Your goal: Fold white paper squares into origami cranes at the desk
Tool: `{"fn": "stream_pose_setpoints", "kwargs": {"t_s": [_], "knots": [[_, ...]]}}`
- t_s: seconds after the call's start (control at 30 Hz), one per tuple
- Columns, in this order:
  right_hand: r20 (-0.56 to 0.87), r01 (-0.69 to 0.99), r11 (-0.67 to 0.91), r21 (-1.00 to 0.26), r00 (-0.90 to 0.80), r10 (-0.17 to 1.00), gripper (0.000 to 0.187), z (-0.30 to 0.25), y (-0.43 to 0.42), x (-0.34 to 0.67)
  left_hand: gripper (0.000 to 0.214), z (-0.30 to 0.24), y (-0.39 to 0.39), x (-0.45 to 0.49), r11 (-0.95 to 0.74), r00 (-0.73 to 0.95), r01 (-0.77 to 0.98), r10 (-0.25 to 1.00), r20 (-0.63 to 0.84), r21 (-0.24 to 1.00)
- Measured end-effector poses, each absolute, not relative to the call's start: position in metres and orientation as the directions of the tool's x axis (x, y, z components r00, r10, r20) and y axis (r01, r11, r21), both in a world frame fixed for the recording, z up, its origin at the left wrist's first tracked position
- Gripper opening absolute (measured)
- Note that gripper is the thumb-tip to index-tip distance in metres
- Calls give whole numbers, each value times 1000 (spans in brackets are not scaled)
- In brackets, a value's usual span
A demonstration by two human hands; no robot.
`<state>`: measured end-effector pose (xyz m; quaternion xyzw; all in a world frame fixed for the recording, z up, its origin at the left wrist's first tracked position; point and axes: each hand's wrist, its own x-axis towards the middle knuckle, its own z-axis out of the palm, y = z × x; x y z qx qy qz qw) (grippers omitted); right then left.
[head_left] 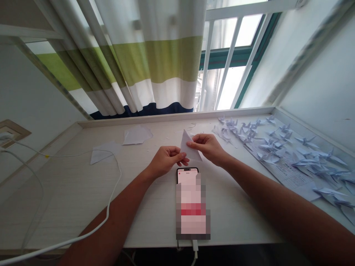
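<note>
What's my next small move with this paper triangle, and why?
I'd probably press along the paper triangle with your right hand, since its thumb lies on the paper's face while your left hand is at the lower left corner.

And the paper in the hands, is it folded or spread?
Folded: the paper shows a pointed, triangular outline between the left hand and right hand.

Phone screen [190, 192] pixelated, held paper [184, 142] partly covered; rightmost paper cranes [348, 213] cut off
</note>
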<state>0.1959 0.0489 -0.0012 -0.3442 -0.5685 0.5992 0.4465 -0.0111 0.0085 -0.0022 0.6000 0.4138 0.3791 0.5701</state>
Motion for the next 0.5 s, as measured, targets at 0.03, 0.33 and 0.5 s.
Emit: {"fn": "stream_pose_setpoints", "kwargs": {"t_s": [0.03, 0.33, 0.5], "knots": [[91, -135, 43, -990, -375, 922, 32, -2, 49, 197, 34, -3, 8, -11, -8, 373, 65, 928, -17, 998], [103, -59, 87, -994, -388, 916, 36, -2, 53, 200, 35, -5, 10, -13, -9, 398, 64, 917, -17, 998], [76, 32, 101, -994, -449, 890, 43, -1, 53, 203, 38, -7, 13, -14, 23, 352, 48, 935, -39, 999]]}}
